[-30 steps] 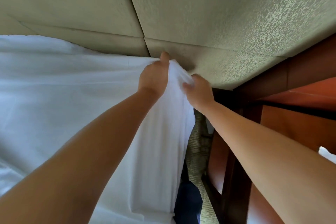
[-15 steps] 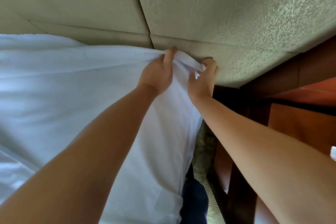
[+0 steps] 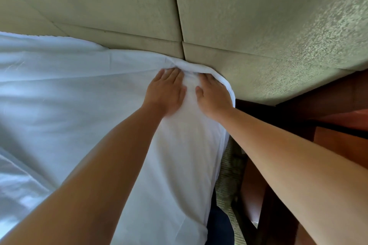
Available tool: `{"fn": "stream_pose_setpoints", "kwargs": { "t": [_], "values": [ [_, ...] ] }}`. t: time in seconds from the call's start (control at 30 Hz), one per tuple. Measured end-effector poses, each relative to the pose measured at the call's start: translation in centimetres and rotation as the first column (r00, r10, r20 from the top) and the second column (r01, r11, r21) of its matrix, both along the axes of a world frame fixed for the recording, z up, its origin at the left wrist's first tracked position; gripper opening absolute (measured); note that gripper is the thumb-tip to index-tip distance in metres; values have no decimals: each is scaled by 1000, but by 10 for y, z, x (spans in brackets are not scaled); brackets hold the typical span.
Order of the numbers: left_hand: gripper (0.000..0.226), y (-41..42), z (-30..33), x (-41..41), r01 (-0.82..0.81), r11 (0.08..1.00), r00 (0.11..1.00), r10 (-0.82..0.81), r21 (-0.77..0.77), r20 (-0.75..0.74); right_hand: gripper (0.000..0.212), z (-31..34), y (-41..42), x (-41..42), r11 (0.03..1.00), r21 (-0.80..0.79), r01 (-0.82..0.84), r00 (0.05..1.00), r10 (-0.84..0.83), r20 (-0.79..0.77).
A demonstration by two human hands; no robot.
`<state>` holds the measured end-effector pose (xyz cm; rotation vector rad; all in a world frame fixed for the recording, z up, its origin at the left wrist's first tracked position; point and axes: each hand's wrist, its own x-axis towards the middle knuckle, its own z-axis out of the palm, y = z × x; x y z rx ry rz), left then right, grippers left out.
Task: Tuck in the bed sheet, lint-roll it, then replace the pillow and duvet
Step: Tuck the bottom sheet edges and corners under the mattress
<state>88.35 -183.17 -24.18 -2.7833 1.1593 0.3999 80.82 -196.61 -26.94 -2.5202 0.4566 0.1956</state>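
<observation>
The white bed sheet (image 3: 79, 95) covers the mattress and wraps its top right corner, right below the padded headboard (image 3: 239, 16). My left hand (image 3: 166, 89) lies flat on the sheet just left of the corner, fingers straight and pointing at the headboard. My right hand (image 3: 213, 93) presses flat on the rounded corner itself, its fingertips partly sunk under a fold of sheet. The two hands lie side by side, a narrow strip of sheet between them. No lint roller, pillow or duvet shows.
A dark wooden nightstand (image 3: 338, 145) stands close to the bed's right side. A narrow strip of patterned carpet (image 3: 229, 175) runs between bed and nightstand. My dark trouser leg (image 3: 219, 225) stands in that gap.
Both hands were pinching and pulling the sheet corner up at the headboard. They have let go and now press flat on the sheet, which sits smooth over the mattress corner.
</observation>
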Motion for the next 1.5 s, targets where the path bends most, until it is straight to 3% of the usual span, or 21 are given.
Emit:
{"fn": "stream_pose_setpoints", "kwargs": {
  "t": [0.13, 0.2, 0.33, 0.37, 0.47, 0.53, 0.73, 0.9, 1.03, 1.1, 1.17, 1.23, 1.3, 1.4, 1.5],
  "values": [
    [56, -2, -9, 6, -23, 1000, 999, 23, 12, -34, 42, -5, 0, 6, 998, -64, -17, 1000, 17, -13],
    [52, -5, -9, 12, -4, 1000, 999, 4, -3, -35, 38, 4, -5, 21, 995, -100, -18, 995, 8, -99],
    [47, -8, -4, 27, 10, 1000, 998, -11, -12, -69, 32, 27, -16, 52, 998, 0, -60, 940, 56, -336],
    [46, -7, -2, 28, 14, 1000, 996, -14, -4, -89, 32, 26, -15, 47, 996, -47, -77, 953, 59, -297],
    [43, 3, 7, 26, 46, 999, 996, -47, -19, -81, 37, 12, 4, 3, 984, -152, -95, 985, 115, 126],
    [45, 14, 15, 23, 69, 996, 997, -70, -53, -20, 44, 5, 16, -9, 970, -132, -204, 950, 229, 213],
    [57, 46, 15, 40, -22, 988, 998, 13, 153, 55, 49, 13, 28, 41, 977, -71, -201, 975, 192, -113],
    [62, 45, -2, 53, -34, 990, 999, 36, 137, -11, 42, 15, 28, 69, 986, -38, -160, 942, 141, -305],
    [92, 44, -12, 67, 5, 994, 1000, -3, 107, -14, 34, 17, 24, 94, 989, -56, -139, 908, 104, -406],
    [97, 45, -15, 71, 11, 994, 1000, -9, 110, -20, 33, 18, 32, 90, 970, -163, -178, 926, 109, -362],
    [94, 43, -12, 72, 6, 996, 999, -3, 88, -36, 31, 15, 42, 70, 946, -301, -125, 985, 82, -151],
    [74, 43, -5, 73, 12, 997, 998, -8, 72, -64, 34, 9, 53, 45, 963, -267, -39, 986, 80, 146],
    [52, 46, 4, 74, 29, 999, 999, -27, 40, -45, 41, 2, 60, 37, 974, -197, -110, 949, 161, 270],
    [47, 58, 15, 75, 13, 999, 999, -15, 52, 41, 49, 5, 61, 54, 975, -74, -208, 976, 212, 55],
    [55, 70, 9, 78, -56, 990, 998, 54, 130, 11, 52, 10, 65, 72, 966, -103, -239, 971, 237, -27]
  ]
}}
